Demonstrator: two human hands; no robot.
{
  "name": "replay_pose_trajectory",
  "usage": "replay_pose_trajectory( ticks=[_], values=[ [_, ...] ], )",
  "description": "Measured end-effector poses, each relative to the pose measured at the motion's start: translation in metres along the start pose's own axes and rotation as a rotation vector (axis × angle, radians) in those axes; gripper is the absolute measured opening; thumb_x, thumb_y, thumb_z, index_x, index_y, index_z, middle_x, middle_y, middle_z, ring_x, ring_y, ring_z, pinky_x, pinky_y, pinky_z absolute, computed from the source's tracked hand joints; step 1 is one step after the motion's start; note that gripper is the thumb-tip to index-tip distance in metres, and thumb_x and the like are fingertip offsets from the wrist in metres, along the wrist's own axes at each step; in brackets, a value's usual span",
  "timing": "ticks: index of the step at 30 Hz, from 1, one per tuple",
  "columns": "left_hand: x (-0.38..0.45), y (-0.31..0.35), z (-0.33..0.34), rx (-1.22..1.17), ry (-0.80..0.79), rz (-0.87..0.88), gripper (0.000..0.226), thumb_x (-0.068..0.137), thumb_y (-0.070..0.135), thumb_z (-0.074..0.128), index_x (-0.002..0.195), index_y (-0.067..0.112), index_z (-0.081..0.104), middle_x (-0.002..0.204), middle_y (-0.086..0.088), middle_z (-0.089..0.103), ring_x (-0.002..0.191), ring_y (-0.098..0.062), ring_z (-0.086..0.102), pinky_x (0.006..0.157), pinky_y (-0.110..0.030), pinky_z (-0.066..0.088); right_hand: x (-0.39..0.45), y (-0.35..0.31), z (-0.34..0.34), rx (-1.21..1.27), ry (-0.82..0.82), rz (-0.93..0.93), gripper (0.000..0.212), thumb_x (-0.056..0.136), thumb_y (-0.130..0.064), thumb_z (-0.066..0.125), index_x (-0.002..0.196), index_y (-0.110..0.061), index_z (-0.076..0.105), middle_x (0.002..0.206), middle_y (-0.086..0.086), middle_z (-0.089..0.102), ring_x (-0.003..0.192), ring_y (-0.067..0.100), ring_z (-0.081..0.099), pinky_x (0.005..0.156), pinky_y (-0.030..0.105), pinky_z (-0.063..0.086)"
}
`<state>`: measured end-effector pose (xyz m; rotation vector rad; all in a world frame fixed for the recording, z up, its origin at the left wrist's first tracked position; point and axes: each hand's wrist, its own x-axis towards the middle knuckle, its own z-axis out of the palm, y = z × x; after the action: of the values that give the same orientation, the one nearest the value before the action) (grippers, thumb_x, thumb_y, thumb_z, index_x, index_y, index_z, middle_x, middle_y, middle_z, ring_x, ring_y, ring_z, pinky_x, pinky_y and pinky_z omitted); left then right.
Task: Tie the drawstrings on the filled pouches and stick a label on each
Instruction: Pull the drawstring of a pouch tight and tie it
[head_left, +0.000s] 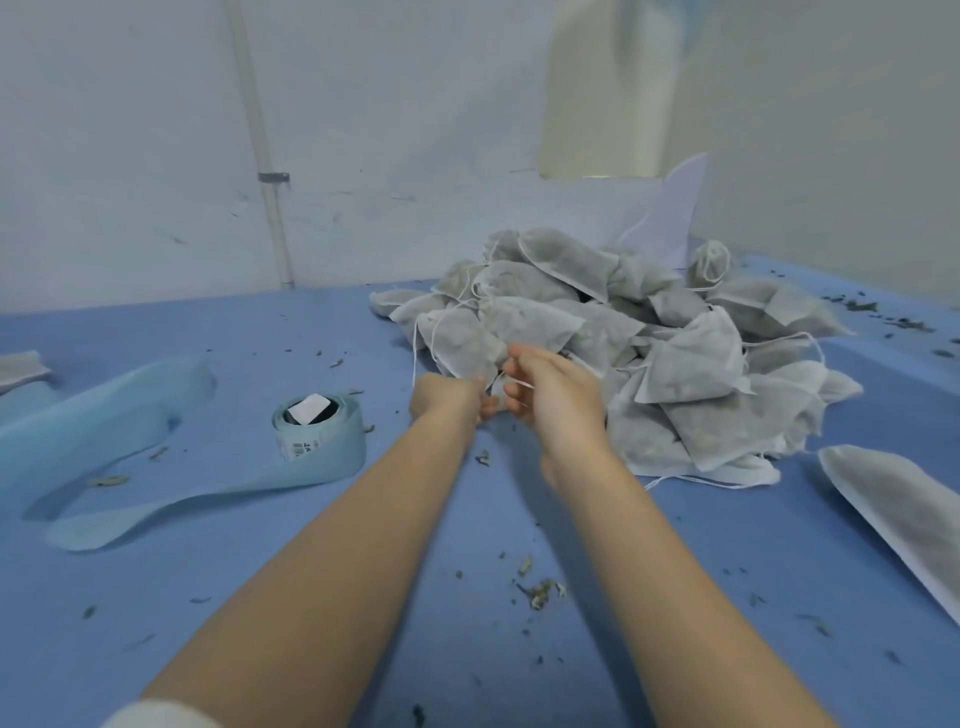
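Observation:
A heap of filled white mesh pouches (670, 353) with loose drawstrings lies on the blue table at centre right. Both hands meet at the heap's near left edge. My left hand (447, 397) pinches the bottom of one pouch (462, 340). My right hand (553, 400) is curled beside it with a white drawstring (519, 383) running across its fingers. A roll of labels (317, 428) on pale blue backing stands to the left of my hands, with its backing strip (130, 457) trailing off leftward.
One flat filled pouch (904, 509) lies apart at the right edge. Dried herb crumbs (540, 590) are scattered over the blue table (260, 597). A white wall with a pipe (270, 197) closes the back. A white sheet (670, 213) stands behind the heap.

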<state>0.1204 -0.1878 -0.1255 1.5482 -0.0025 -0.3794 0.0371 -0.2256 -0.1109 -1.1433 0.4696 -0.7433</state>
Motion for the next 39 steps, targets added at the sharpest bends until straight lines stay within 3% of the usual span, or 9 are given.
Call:
replay_pose_trajectory(
  ticks=[6,9,12,17,24,28,31,33,39],
  values=[
    [-0.007,-0.001,-0.008,0.333,0.090,0.089,0.032,0.091,0.003,0.037,0.116,-0.007,0.055,0.118,-0.028,0.059,0.109,-0.042,0.057,0.094,-0.047,0.047,0.008,0.004,-0.005,-0.279,0.018,-0.130,0.019,0.093,-0.009,0.051,0.089,-0.017,0.068,0.077,-0.005,0.064,0.067,0.010,0.057,0.069,0.025,0.050],
    [-0.024,-0.001,-0.026,0.431,0.118,0.205,0.028,0.092,0.006,0.030,0.095,-0.001,0.057,0.113,-0.026,0.059,0.099,-0.041,0.057,0.083,-0.044,0.046,0.007,0.003,-0.007,-0.447,-0.016,-0.276,0.018,0.092,-0.015,0.054,0.087,-0.028,0.066,0.089,-0.010,0.067,0.087,0.006,0.061,0.084,0.015,0.046],
    [-0.038,-0.001,-0.045,0.386,0.114,0.235,0.027,0.091,0.011,0.032,0.083,0.000,0.055,0.102,-0.026,0.062,0.095,-0.040,0.057,0.081,-0.042,0.046,0.002,0.003,-0.010,-0.555,-0.099,-0.381,0.016,0.092,-0.021,0.056,0.091,-0.033,0.067,0.086,-0.024,0.064,0.078,-0.018,0.055,0.069,-0.003,0.035],
    [-0.055,0.003,-0.073,0.176,0.026,0.154,0.027,0.084,0.008,0.043,0.058,0.015,0.037,0.062,-0.002,0.037,0.070,-0.023,0.032,0.061,-0.033,0.026,-0.007,0.000,-0.017,-0.618,-0.254,-0.318,0.021,0.095,-0.040,0.051,0.086,-0.035,0.069,0.086,-0.019,0.071,0.088,-0.006,0.062,0.077,0.009,0.041],
    [-0.068,0.010,-0.103,0.133,-0.066,0.184,0.021,0.084,0.008,0.041,0.064,0.014,0.038,0.064,-0.002,0.033,0.061,-0.020,0.027,0.055,-0.029,0.022,-0.023,0.010,-0.035,-0.904,-0.312,-0.194,0.071,0.094,-0.061,0.032,0.072,0.000,0.060,0.078,0.016,0.063,0.073,0.023,0.056,0.071,0.024,0.042],
    [-0.073,0.007,-0.106,0.503,0.070,0.446,0.024,0.087,0.008,0.040,0.076,0.009,0.061,0.075,-0.002,0.057,0.068,-0.021,0.046,0.060,-0.028,0.035,-0.027,0.008,-0.035,-0.944,-0.297,-0.235,0.066,0.095,-0.055,0.041,0.039,-0.021,0.029,0.040,-0.011,0.034,0.045,0.007,0.035,0.049,0.016,0.028],
    [-0.084,0.003,-0.101,0.750,0.206,0.689,0.025,0.086,0.009,0.045,0.097,0.015,0.067,0.097,0.001,0.067,0.096,-0.020,0.055,0.078,-0.030,0.040,-0.025,0.010,-0.034,-0.993,-0.299,-0.297,0.064,0.095,-0.052,0.043,0.046,-0.012,0.042,0.049,0.002,0.042,0.053,0.012,0.037,0.051,0.017,0.031],
    [-0.091,-0.001,-0.092,0.771,0.137,0.823,0.030,0.085,0.015,0.049,0.112,0.016,0.061,0.113,0.003,0.062,0.112,-0.019,0.048,0.088,-0.027,0.034,-0.027,0.010,-0.031,-1.013,-0.294,-0.323,0.062,0.096,-0.051,0.042,0.054,-0.005,0.046,0.056,0.015,0.045,0.056,0.013,0.040,0.052,0.018,0.032],
    [-0.103,-0.009,-0.058,0.815,-0.202,0.776,0.046,0.089,0.037,0.046,0.128,0.016,0.034,0.124,0.000,0.054,0.111,-0.022,0.053,0.095,-0.036,0.043,-0.027,0.006,-0.027,-0.831,-0.297,-0.322,0.055,0.100,-0.045,0.040,0.050,-0.034,0.061,0.049,-0.017,0.057,0.050,-0.006,0.052,0.052,0.005,0.036]
  ],
)
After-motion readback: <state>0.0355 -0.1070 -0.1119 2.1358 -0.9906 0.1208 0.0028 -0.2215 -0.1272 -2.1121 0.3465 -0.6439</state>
